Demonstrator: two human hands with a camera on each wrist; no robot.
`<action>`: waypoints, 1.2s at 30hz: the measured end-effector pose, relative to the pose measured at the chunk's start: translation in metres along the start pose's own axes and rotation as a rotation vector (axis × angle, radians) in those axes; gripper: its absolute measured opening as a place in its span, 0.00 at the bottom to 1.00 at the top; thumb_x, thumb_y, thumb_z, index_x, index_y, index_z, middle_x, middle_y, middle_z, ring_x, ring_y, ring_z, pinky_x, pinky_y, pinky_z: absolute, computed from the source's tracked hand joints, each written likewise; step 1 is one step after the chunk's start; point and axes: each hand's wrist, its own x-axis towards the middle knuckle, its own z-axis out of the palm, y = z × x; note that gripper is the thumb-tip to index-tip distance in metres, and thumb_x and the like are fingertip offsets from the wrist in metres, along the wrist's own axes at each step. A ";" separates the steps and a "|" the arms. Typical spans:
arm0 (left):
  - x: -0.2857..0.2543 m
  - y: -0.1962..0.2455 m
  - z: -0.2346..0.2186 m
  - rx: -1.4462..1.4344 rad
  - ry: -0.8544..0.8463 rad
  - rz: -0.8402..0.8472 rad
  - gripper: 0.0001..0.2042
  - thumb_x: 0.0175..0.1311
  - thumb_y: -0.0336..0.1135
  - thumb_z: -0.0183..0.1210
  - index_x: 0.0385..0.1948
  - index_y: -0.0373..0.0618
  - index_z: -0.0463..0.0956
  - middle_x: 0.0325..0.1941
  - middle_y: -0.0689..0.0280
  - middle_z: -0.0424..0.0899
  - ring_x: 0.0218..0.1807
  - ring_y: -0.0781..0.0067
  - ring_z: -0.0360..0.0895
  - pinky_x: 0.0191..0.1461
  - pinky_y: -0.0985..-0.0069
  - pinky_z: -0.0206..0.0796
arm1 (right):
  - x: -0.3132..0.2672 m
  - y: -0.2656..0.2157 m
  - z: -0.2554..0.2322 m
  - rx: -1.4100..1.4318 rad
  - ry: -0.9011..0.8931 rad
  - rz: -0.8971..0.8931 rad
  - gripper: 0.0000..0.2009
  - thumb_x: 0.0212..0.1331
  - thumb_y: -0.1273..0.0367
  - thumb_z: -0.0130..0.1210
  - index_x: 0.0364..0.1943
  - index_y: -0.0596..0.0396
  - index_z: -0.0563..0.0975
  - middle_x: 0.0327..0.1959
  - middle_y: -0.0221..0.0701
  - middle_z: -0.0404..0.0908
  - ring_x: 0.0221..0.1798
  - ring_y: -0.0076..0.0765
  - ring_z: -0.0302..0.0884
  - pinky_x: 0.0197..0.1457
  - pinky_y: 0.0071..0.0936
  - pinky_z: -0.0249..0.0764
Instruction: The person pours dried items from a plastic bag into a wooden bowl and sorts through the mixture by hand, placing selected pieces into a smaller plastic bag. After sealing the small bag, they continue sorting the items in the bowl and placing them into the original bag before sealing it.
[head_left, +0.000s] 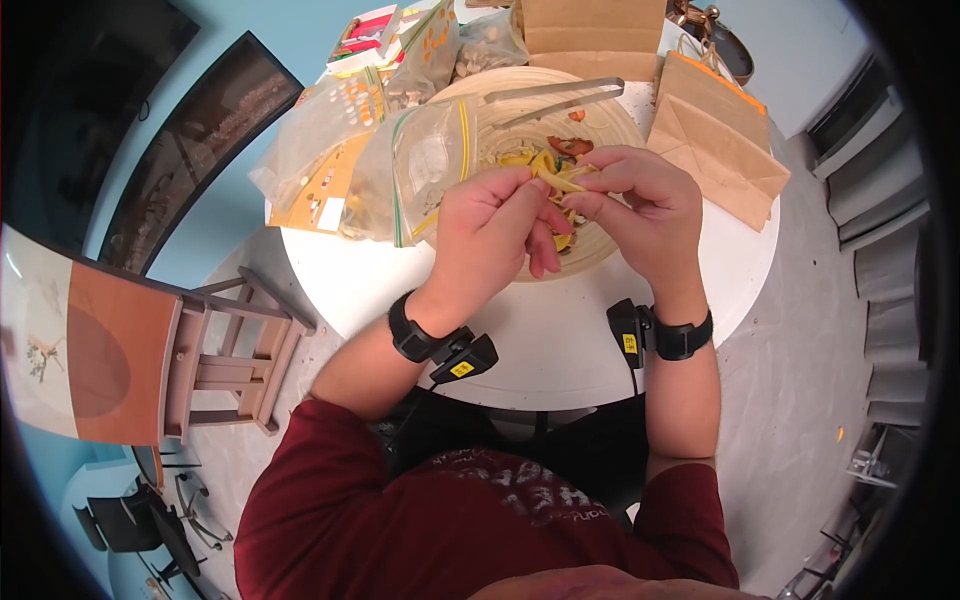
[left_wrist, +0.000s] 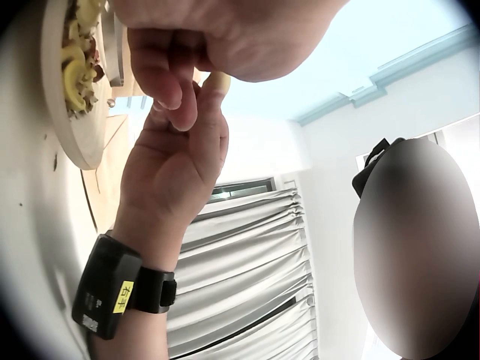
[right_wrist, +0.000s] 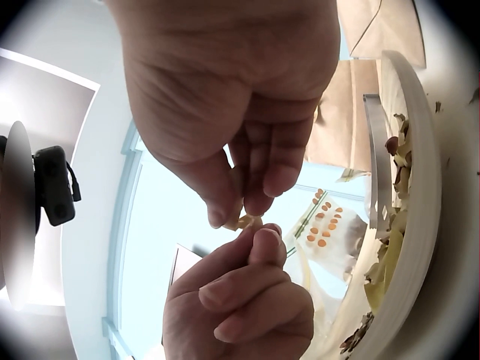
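Note:
Over the round, pale bowl [head_left: 612, 235], both hands meet at a thin yellow strip [head_left: 558, 182] that looks like a piece of peel. My left hand [head_left: 485, 230] pinches its left end between thumb and forefinger, the other fingers loosely curled. On the other end, my right hand [head_left: 650, 205] pinches with thumb and fingertips. In the right wrist view the fingertips almost touch, with only a bit of the strip [right_wrist: 247, 222] showing. Below the hands, curved yellow pieces [right_wrist: 386, 270] and brown, dried-looking bits lie in the bowl. Metal tongs [head_left: 553, 97] rest across its far side.
An upright clear zip bag [head_left: 385, 185] stands at the bowl's left, with more bags [head_left: 490, 45] behind. Brown paper bags stand at the back [head_left: 590, 40] and right [head_left: 715, 135]. All are on a round white table [head_left: 540, 350]. A wooden stool [head_left: 240, 360] is at the left.

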 end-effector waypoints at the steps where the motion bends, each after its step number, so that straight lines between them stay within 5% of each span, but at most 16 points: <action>1: 0.000 0.000 0.001 0.000 0.007 0.003 0.13 0.78 0.30 0.48 0.34 0.32 0.78 0.29 0.57 0.86 0.19 0.73 0.82 0.20 0.79 0.71 | 0.000 0.000 0.000 0.009 0.002 0.001 0.06 0.47 0.77 0.73 0.30 0.59 0.87 0.36 0.37 0.88 0.44 0.37 0.87 0.49 0.29 0.81; 10: 0.000 -0.004 0.003 0.001 0.012 0.008 0.13 0.79 0.30 0.48 0.33 0.33 0.78 0.31 0.58 0.86 0.21 0.72 0.83 0.21 0.79 0.72 | 0.001 -0.005 -0.001 0.106 -0.042 0.105 0.05 0.52 0.79 0.71 0.32 0.60 0.86 0.36 0.34 0.87 0.42 0.29 0.86 0.46 0.26 0.82; 13: -0.009 -0.001 0.011 0.106 0.045 0.103 0.13 0.79 0.31 0.50 0.32 0.34 0.78 0.27 0.59 0.85 0.22 0.74 0.83 0.22 0.76 0.72 | 0.001 -0.002 -0.007 0.329 -0.025 -0.001 0.05 0.54 0.80 0.70 0.35 0.62 0.85 0.37 0.33 0.87 0.38 0.26 0.85 0.42 0.22 0.82; 19: -0.038 0.046 0.015 1.302 0.381 0.694 0.11 0.69 0.33 0.59 0.27 0.37 0.78 0.20 0.54 0.81 0.21 0.54 0.82 0.27 0.63 0.74 | 0.005 0.009 -0.027 0.584 0.110 0.104 0.07 0.58 0.82 0.66 0.39 0.64 0.82 0.32 0.34 0.86 0.30 0.24 0.82 0.36 0.20 0.78; 22: -0.024 0.072 -0.010 1.724 0.479 0.390 0.09 0.63 0.32 0.59 0.24 0.38 0.79 0.24 0.50 0.83 0.27 0.43 0.83 0.31 0.58 0.76 | 0.005 0.010 -0.032 0.566 0.118 0.082 0.06 0.60 0.81 0.65 0.40 0.63 0.82 0.30 0.33 0.86 0.30 0.22 0.82 0.33 0.19 0.77; 25: -0.009 0.078 -0.041 1.903 0.527 0.363 0.08 0.59 0.32 0.59 0.24 0.40 0.82 0.27 0.46 0.84 0.31 0.42 0.84 0.35 0.54 0.77 | 0.005 0.003 -0.032 0.576 0.124 0.100 0.06 0.60 0.79 0.66 0.40 0.62 0.82 0.30 0.32 0.86 0.29 0.21 0.81 0.33 0.18 0.76; 28: -0.012 0.086 -0.046 1.809 0.523 0.447 0.07 0.58 0.30 0.58 0.28 0.41 0.85 0.28 0.46 0.85 0.33 0.43 0.85 0.37 0.55 0.78 | 0.006 -0.008 -0.037 0.482 0.096 0.148 0.05 0.61 0.76 0.67 0.38 0.61 0.83 0.29 0.30 0.86 0.29 0.20 0.81 0.32 0.17 0.74; 32: -0.026 0.093 -0.025 1.588 0.381 0.307 0.09 0.63 0.35 0.63 0.37 0.40 0.88 0.26 0.49 0.85 0.28 0.49 0.84 0.32 0.61 0.74 | 0.008 -0.013 -0.040 0.337 0.016 0.245 0.06 0.60 0.74 0.69 0.36 0.61 0.84 0.29 0.29 0.85 0.29 0.17 0.80 0.32 0.16 0.73; 35: -0.038 0.079 -0.009 1.361 0.233 0.287 0.13 0.69 0.39 0.65 0.43 0.37 0.88 0.24 0.60 0.85 0.20 0.77 0.78 0.26 0.77 0.70 | 0.005 -0.017 -0.032 0.318 -0.048 0.252 0.06 0.60 0.74 0.68 0.37 0.63 0.84 0.28 0.28 0.85 0.30 0.17 0.81 0.33 0.16 0.74; 36: -0.038 0.072 -0.005 1.259 0.222 0.282 0.13 0.70 0.39 0.64 0.43 0.36 0.87 0.24 0.61 0.85 0.20 0.79 0.77 0.26 0.78 0.69 | 0.002 -0.016 -0.027 0.336 -0.062 0.251 0.06 0.61 0.74 0.67 0.38 0.63 0.84 0.28 0.28 0.85 0.30 0.17 0.81 0.34 0.16 0.75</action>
